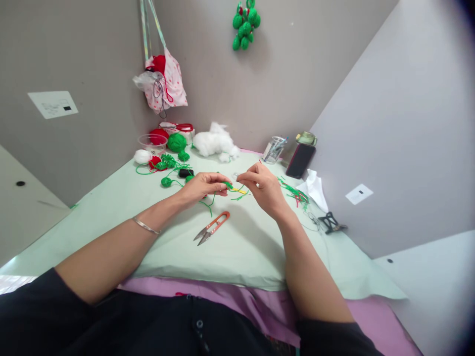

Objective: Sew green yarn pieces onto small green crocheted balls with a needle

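My left hand (210, 185) pinches a small green yarn piece (228, 185) between thumb and fingers. A green strand loops from it toward my right hand (259, 184), whose thumb and fingertips are pressed together. What they hold is too small to make out. Under and between the hands are a thin yellow item (237, 190) and loose green yarn ends (240, 196). Nearer to me, orange-handled thread snips (213, 227) lie on the pale green tabletop (245, 247) with their blades apart.
At the back left are a green yarn ball (177, 142), a clear tub (152, 141), and a black thread spool (185, 173). White stuffing (215, 141) sits by the wall. To the right are a clear cup (274, 150), a phone (300, 160), yarn scraps (295, 192), and a black stand (332, 223).
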The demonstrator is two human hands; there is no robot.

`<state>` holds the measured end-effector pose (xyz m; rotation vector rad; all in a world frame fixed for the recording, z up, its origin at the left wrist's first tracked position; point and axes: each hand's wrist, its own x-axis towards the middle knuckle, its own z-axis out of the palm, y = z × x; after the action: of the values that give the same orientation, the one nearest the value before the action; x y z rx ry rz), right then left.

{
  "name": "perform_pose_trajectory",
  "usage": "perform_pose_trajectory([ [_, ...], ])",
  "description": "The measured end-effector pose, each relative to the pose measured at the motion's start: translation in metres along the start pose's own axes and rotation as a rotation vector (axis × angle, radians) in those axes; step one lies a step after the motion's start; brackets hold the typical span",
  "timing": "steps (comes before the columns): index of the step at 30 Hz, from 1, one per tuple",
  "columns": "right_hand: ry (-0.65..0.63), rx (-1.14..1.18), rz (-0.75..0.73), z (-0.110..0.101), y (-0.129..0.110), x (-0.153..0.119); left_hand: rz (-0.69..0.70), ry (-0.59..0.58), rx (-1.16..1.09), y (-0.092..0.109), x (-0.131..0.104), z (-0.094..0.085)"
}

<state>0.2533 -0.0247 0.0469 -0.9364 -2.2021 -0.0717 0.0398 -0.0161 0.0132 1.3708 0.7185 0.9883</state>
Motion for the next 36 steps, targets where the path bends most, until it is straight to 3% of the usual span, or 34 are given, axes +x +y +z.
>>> perform_pose_trajectory([
  [36, -0.050, 0.026, 0.008, -0.0043, -0.0031, -0.0004, 0.013, -0.042, 0.074, 0.0027, -0.0037, -0.0015],
])
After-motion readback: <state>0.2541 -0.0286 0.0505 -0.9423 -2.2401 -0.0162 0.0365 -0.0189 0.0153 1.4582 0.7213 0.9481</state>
